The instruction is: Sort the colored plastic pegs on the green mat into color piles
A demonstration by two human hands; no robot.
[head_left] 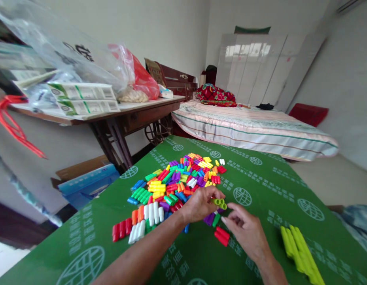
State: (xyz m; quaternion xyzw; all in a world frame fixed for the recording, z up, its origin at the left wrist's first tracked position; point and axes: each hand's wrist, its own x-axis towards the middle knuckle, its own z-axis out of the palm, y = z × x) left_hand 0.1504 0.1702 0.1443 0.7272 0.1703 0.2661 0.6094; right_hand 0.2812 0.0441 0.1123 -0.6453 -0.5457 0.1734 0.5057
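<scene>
Over the green board point(262, 188), left fingers point(217, 192) tight on yellow-green tubes point(220, 203), right fingers point(237, 210) loosely parted nearby.

There are two hands point(201, 202), three held lime tubes point(221, 202), two stacked cartons point(87, 92), one bed point(248, 124).

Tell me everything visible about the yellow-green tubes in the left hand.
The yellow-green tubes look like smooth plastic, with three round, hollow ends side by side, facing roughly toward the camera. The left hand holds them over the green tabletop, its fingers hiding the rest. The right hand is close beside; whether it touches them is unclear.
</scene>
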